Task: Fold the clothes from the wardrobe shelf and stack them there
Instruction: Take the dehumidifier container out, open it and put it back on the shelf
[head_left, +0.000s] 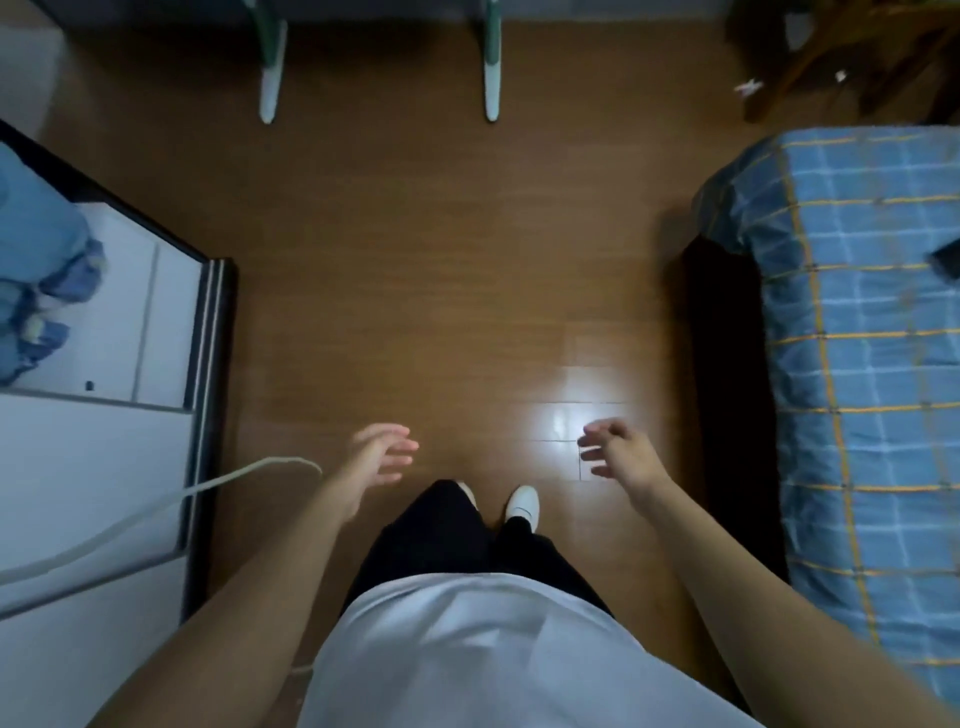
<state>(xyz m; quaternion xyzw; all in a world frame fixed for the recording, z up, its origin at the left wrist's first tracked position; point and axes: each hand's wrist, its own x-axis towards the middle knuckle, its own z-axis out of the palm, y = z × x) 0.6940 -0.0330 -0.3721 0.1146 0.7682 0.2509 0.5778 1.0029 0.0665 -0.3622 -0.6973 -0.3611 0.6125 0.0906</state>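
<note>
The head camera looks straight down at a brown wooden floor (415, 249), with the person's white shirt (467, 649) and black trousers (447, 530) filling the lower middle. One white shoe (522, 503) shows clearly; the other is almost wholly hidden by a trouser leg. The left hand (382, 452) hangs over the floor with its fingers relaxed and slightly spread, holding nothing. The right hand (621, 452) is likewise empty, its fingers loosely bent and apart; both are blurred at the fingertips. The blue clothes (36, 260) lie in a rumpled heap on a white surface inside the dark-framed wardrobe (215, 364) at the far left, well apart from both hands. The picture's edge cuts them off, so how many pieces there are cannot be told. A white cable (156, 501) runs across the wardrobe's front near the left forearm. At the right stands a bed with a blue checked cover (857, 374), with a dark object (946, 262) on it, cut off and hard to identify. At the top, two pale furniture legs (272, 78) rise out of view, and a dim wooden frame (831, 57) sits in the corner.
</note>
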